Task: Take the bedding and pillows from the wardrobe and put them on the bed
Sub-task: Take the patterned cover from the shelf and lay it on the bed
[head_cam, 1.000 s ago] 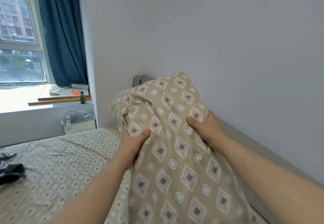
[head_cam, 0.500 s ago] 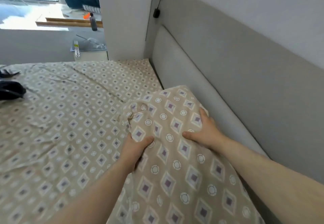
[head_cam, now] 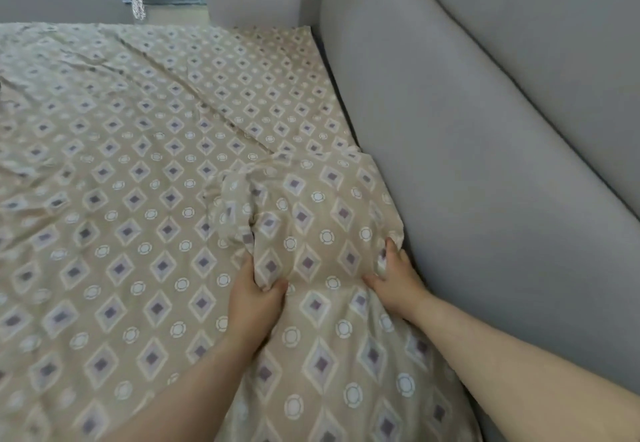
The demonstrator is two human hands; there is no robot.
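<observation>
Pillow (head_cam: 311,355), raised a second ago, is now settling on the bed (head_cam: 104,164); left hand (head_cam: 254,299) and right hand (head_cam: 398,286) are still gripping it, headboard (head_cam: 485,182) just right of them. Release seems next.

Creased cloth pillow (head_cam: 311,234); smooth matt headboard (head_cam: 467,164).

Your pillow (head_cam: 311,220) lies on the bed (head_cam: 121,164), right up against the grey headboard (head_cam: 467,164), in the same beige diamond print as the sheet. Your left hand (head_cam: 254,303) bunches its cover, and your right hand (head_cam: 398,282) grips the edge beside the headboard.
</observation>
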